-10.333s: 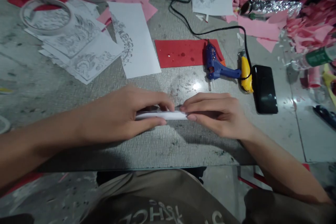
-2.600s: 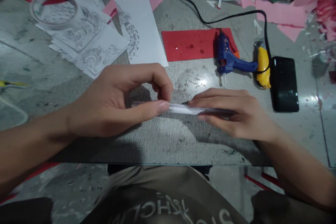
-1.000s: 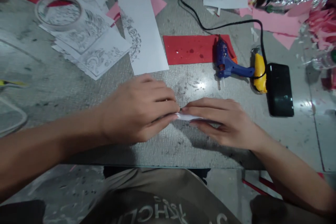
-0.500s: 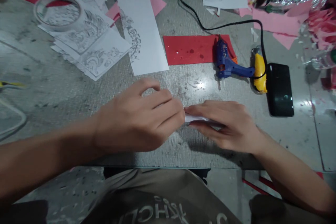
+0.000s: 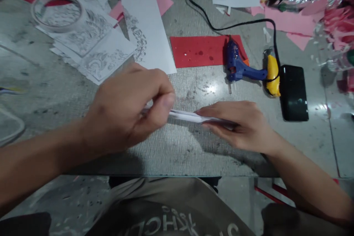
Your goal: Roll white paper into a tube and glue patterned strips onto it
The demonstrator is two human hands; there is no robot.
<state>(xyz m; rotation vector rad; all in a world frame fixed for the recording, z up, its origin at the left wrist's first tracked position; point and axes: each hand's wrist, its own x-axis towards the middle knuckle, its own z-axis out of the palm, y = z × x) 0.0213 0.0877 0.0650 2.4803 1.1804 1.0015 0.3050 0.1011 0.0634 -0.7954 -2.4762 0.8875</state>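
Note:
A narrow strip of folded white paper (image 5: pixel 188 116) stretches between my two hands above the table, seen nearly edge-on. My left hand (image 5: pixel 132 105) is curled round its left end, thumb against the bent index finger, and hides that part. At the other end my right hand (image 5: pixel 235 125) pinches the paper between thumb and fingers. Beyond the hands lies a white sheet (image 5: pixel 153 33) printed with a grey floral pattern. A red paper strip (image 5: pixel 199 51) is to its right, with a blue glue gun (image 5: pixel 235 62) resting over its right end.
A yellow-handled cutter (image 5: pixel 272 75) and a black phone (image 5: pixel 294 92) lie right of the glue gun, whose black cord (image 5: pixel 243 24) loops backward. Printed sheets (image 5: pixel 102 59) and a tape roll (image 5: pixel 56 27) are at left. Pink paper scraps (image 5: pixel 295 22) and a clear bottle (image 5: pixel 340 61) lie at right.
My left hand has moved left and slightly up, turning so the thumb shows. More of the folded paper is exposed between the hands. My right hand keeps its pinch, nearly in place.

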